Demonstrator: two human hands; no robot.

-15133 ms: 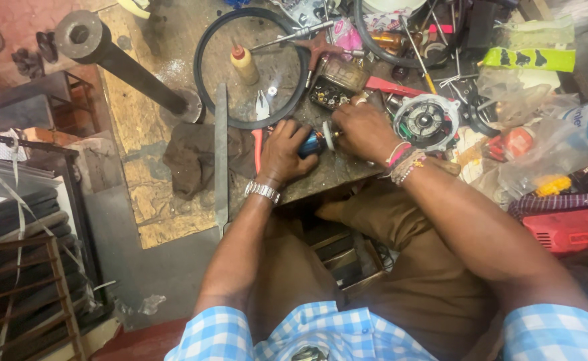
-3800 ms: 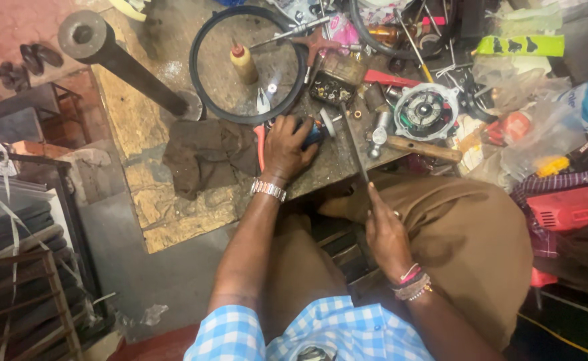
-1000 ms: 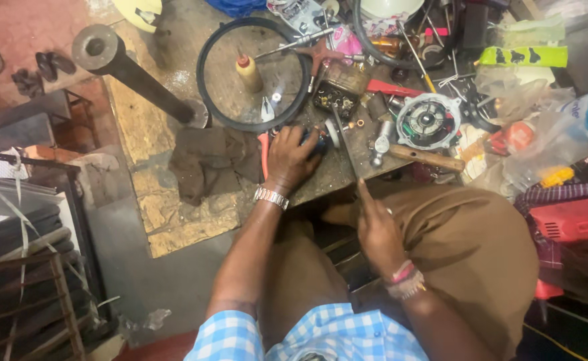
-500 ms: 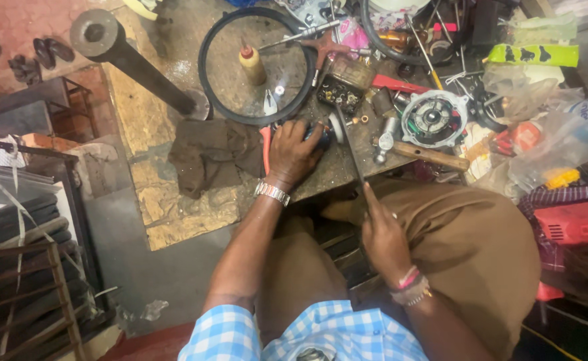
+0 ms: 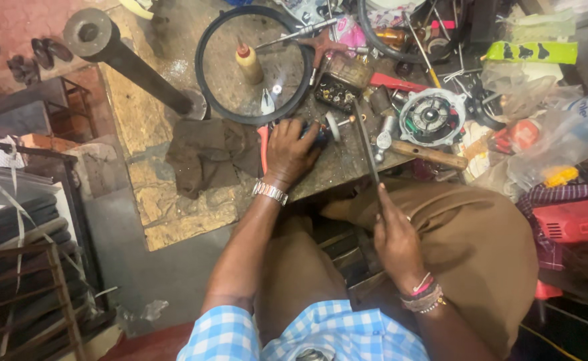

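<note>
My left hand (image 5: pixel 292 148), with a metal watch at the wrist, presses down on a small dark motor part with a shaft and round disc (image 5: pixel 328 128) at the edge of the wooden workbench (image 5: pixel 153 194). My right hand (image 5: pixel 395 235), wearing coloured bracelets, grips the handle end of a long flat metal file (image 5: pixel 366 142). The file slants up from my lap, and its tip lies close to the disc and shaft. Whether the file touches the part I cannot tell.
A black rubber ring (image 5: pixel 252 61) circles a small oil bottle (image 5: pixel 248 61) behind my left hand. A dark rag (image 5: pixel 208 155) lies left of it. A round motor housing (image 5: pixel 431 115), a wooden-handled tool (image 5: pixel 429 154) and bags crowd the right. A thick dark pipe (image 5: pixel 125 59) stands left.
Long ago both hands were on the part. Since then my right hand took up the file; over the last second it has shifted the file slightly beside the part. My left hand stays put.
</note>
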